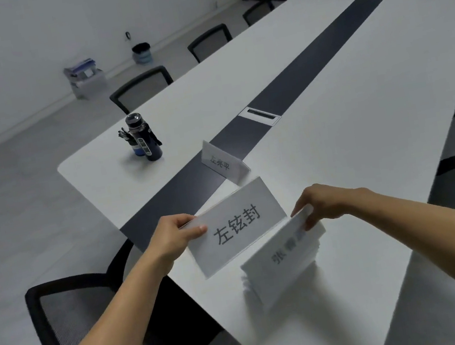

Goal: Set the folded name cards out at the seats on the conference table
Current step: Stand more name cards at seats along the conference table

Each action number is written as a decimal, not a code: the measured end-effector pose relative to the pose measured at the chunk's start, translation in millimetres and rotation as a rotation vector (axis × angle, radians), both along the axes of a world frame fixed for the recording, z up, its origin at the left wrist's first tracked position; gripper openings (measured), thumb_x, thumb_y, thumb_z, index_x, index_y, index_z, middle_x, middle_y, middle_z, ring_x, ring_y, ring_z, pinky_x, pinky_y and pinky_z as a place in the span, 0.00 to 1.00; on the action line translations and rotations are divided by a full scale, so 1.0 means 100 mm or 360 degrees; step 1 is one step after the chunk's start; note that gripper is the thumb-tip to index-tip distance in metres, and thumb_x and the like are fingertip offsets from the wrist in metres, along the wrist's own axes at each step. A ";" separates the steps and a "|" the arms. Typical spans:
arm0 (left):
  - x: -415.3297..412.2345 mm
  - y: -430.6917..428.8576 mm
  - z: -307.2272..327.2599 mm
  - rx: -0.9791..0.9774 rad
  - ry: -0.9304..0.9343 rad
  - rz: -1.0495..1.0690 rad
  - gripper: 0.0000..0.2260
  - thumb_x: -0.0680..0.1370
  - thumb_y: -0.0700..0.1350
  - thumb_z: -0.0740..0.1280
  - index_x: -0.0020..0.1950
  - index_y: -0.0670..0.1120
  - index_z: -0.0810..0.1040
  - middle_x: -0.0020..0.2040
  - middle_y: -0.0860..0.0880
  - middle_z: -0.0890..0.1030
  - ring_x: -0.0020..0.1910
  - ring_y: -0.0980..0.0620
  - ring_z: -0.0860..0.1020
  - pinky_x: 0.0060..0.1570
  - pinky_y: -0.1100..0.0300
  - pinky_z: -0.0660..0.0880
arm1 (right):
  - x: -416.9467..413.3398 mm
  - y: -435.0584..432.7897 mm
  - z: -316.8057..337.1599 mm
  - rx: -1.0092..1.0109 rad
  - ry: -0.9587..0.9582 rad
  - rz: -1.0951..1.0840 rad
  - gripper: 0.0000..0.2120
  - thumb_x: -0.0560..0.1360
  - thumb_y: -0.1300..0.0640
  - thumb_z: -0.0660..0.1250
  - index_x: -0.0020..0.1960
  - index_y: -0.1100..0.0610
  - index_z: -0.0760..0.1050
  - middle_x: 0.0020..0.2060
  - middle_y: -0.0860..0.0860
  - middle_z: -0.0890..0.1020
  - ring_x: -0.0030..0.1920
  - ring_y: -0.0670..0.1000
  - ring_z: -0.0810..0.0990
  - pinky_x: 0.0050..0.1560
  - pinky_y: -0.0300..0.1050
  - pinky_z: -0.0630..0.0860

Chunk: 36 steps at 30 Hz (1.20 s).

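While my right hand (320, 202) pinches the thick stack of white folded paper cards (284, 265), my left hand (175, 235) pinches one white folded name card (238, 224) by its end, long side pointing at my right hand. Beyond both stands a placed white tent card (223, 164).

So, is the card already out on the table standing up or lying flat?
Standing. The placed card sits tent-folded on the table, printed face raised and the open side of its fold showing.
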<state>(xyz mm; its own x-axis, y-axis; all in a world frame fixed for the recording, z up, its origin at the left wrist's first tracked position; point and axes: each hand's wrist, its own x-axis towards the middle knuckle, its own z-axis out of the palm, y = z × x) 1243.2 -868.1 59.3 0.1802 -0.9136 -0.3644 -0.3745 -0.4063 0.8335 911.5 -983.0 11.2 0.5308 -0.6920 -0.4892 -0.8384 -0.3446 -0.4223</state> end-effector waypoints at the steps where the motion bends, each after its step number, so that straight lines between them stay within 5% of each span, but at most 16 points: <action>1: 0.02 -0.03 0.05 -0.0021 0.0078 0.0041 0.05 0.73 0.40 0.73 0.48 0.43 0.84 0.46 0.44 0.85 0.50 0.42 0.83 0.56 0.46 0.76 | -0.04 0.01 0.08 -0.0006 -0.0031 -0.0032 0.17 0.68 0.53 0.77 0.56 0.47 0.83 0.50 0.43 0.84 0.50 0.48 0.80 0.53 0.45 0.78; 4: 0.02 -0.16 0.23 -0.0073 0.0319 0.0125 0.07 0.74 0.39 0.71 0.51 0.39 0.82 0.47 0.41 0.85 0.48 0.41 0.82 0.48 0.51 0.79 | -0.23 0.05 0.33 -0.0010 -0.0162 -0.0196 0.15 0.68 0.52 0.77 0.55 0.50 0.84 0.47 0.43 0.84 0.49 0.46 0.80 0.50 0.41 0.77; 9: -0.25 -0.44 0.43 -0.0178 0.0551 0.0140 0.09 0.75 0.38 0.70 0.53 0.37 0.79 0.48 0.42 0.84 0.46 0.45 0.82 0.35 0.61 0.79 | -0.74 0.23 0.59 -0.0008 -0.0479 -0.0680 0.12 0.67 0.52 0.79 0.48 0.54 0.85 0.44 0.55 0.85 0.43 0.52 0.79 0.42 0.48 0.76; 15: -1.02 -0.64 0.43 -0.0231 0.0574 0.0125 0.08 0.75 0.37 0.71 0.53 0.37 0.80 0.51 0.40 0.83 0.50 0.41 0.80 0.54 0.47 0.78 | -1.56 0.61 0.72 -0.0101 -0.0640 -0.1140 0.10 0.71 0.56 0.76 0.50 0.58 0.83 0.44 0.53 0.85 0.46 0.53 0.82 0.44 0.46 0.81; 19: -1.74 -0.68 0.37 -0.0189 0.0552 0.0041 0.06 0.75 0.37 0.71 0.50 0.37 0.80 0.47 0.42 0.83 0.48 0.41 0.81 0.53 0.49 0.77 | -2.33 0.87 0.64 -0.0210 -0.0723 -0.1470 0.10 0.70 0.56 0.77 0.49 0.58 0.83 0.43 0.52 0.85 0.42 0.50 0.82 0.32 0.35 0.75; 23: -2.77 -0.73 0.32 -0.0211 0.0511 -0.0086 0.05 0.75 0.37 0.71 0.49 0.38 0.79 0.47 0.41 0.82 0.49 0.40 0.80 0.57 0.45 0.77 | -3.38 1.15 0.52 -0.0342 -0.0794 -0.1759 0.08 0.67 0.55 0.79 0.44 0.55 0.83 0.42 0.56 0.85 0.45 0.58 0.84 0.42 0.52 0.82; 27: -3.80 -0.79 0.20 -0.0239 0.0461 -0.0144 0.05 0.75 0.38 0.71 0.49 0.39 0.80 0.48 0.40 0.83 0.50 0.39 0.80 0.59 0.42 0.76 | -4.34 1.36 0.58 -0.0443 -0.0825 -0.1874 0.06 0.69 0.58 0.77 0.39 0.53 0.80 0.40 0.54 0.83 0.39 0.51 0.82 0.35 0.43 0.82; 36: -5.40 -1.00 -0.05 -0.0172 0.0299 -0.0167 0.06 0.73 0.41 0.73 0.47 0.41 0.81 0.48 0.40 0.83 0.51 0.38 0.80 0.56 0.42 0.77 | -6.07 1.45 0.52 -0.0499 -0.0744 -0.2032 0.05 0.68 0.57 0.78 0.39 0.54 0.82 0.39 0.56 0.84 0.41 0.56 0.83 0.40 0.49 0.83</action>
<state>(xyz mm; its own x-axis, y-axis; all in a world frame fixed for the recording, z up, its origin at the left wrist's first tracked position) 702.8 -967.7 54.7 0.0201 -0.9593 -0.2818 -0.2443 -0.2781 0.9290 304.2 -837.8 63.0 -0.4733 -0.8622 -0.1803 -0.4454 0.4109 -0.7955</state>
